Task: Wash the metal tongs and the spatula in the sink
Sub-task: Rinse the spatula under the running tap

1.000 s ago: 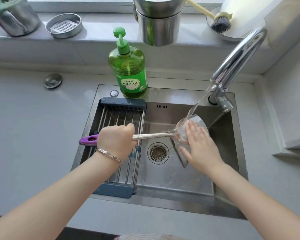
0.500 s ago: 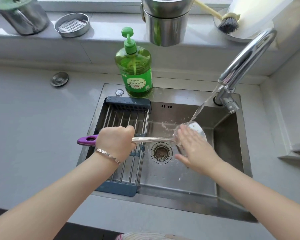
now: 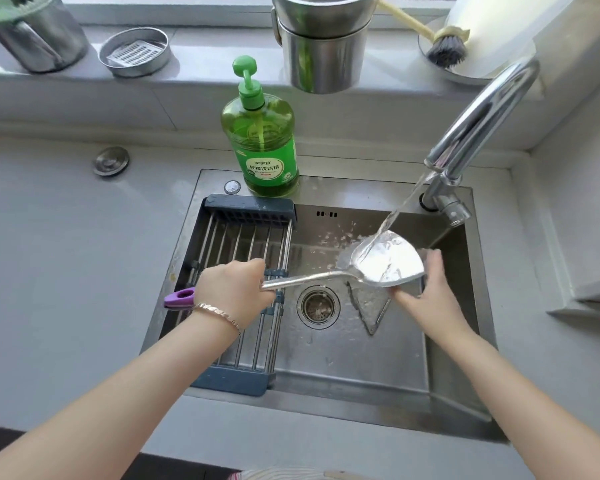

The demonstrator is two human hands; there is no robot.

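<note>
A metal spatula (image 3: 385, 259) with a purple handle end lies level over the steel sink (image 3: 343, 362). My left hand (image 3: 234, 289) grips its handle near the purple end. Water from the tap (image 3: 478, 123) streams onto the blade's upper face. My right hand (image 3: 425, 292) is under and behind the blade's right edge, fingers curled against it. The metal tongs (image 3: 368, 308) lie spread in a V on the sink floor, below the blade and right of the drain (image 3: 317, 306).
A blue-framed wire drying rack (image 3: 246, 244) spans the sink's left part. A green dish soap bottle (image 3: 260, 140) stands on the back rim. Steel pots, a round metal dish and a dish brush (image 3: 444, 46) sit on the ledge behind. Grey counter on both sides.
The spatula blade has turned face up under the stream. My right hand has slid from on top of the blade to its underside and right edge. The tongs now show.
</note>
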